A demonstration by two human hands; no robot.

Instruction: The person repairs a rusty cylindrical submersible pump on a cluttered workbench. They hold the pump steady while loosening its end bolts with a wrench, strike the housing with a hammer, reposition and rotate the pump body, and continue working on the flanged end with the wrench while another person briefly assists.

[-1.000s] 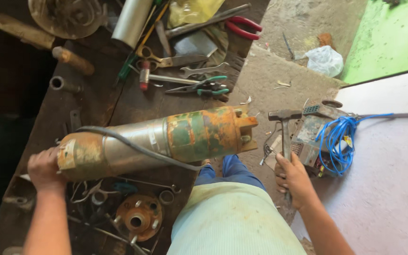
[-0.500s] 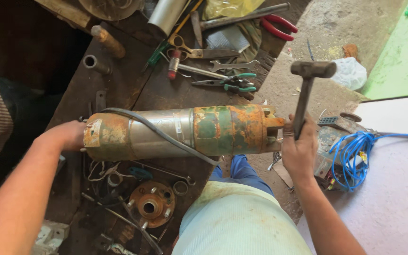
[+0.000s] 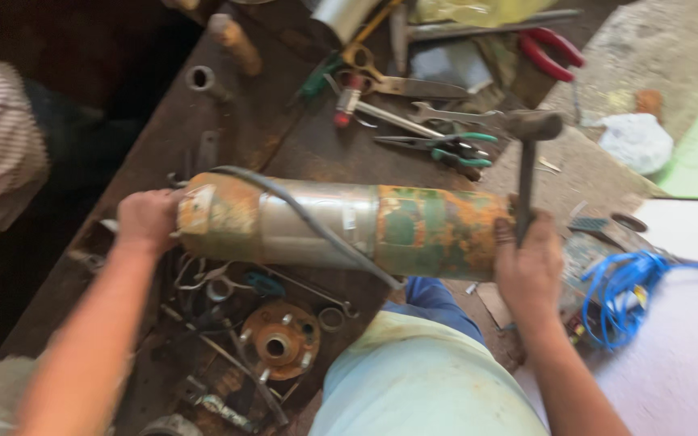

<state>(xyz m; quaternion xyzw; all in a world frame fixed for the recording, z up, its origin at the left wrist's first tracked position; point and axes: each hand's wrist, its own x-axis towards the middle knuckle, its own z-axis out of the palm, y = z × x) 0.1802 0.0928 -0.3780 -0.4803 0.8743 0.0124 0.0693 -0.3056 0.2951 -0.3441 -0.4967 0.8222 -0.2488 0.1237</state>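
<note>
Two hands at a rusty cylindrical pump motor point(image 3: 341, 230) lying across the workbench point(image 3: 300, 145): left hand point(image 3: 149, 220) cupping one end, right hand point(image 3: 531, 266) clenched on an upright hammer point(image 3: 527, 161), whose glancing blow could roll the motor or strike fingers.

A: How was the light?

B: Uneven daylight. Right side was bright, and the pale floor point(image 3: 688, 363) at lower right was close to washed out. Upper left fell into deep shadow, with almost no detail beyond the bench point(image 3: 228, 137) edge.

A: Sharpness?

B: Poor. Motion blur covered the whole frame. The hammer point(image 3: 527, 161) head was smeared, both hands were soft, and the tools at the top streaked a bit.

A: Glare?

B: Mild sheen on the bare metal band of the rusty cylinder point(image 3: 341, 226), nothing clipped there. The blue cable point(image 3: 624, 291) looked oversaturated.

A: Edges?

B: Slight wide-angle stretch; the forearms at the bottom corners were blurred worst.
</note>
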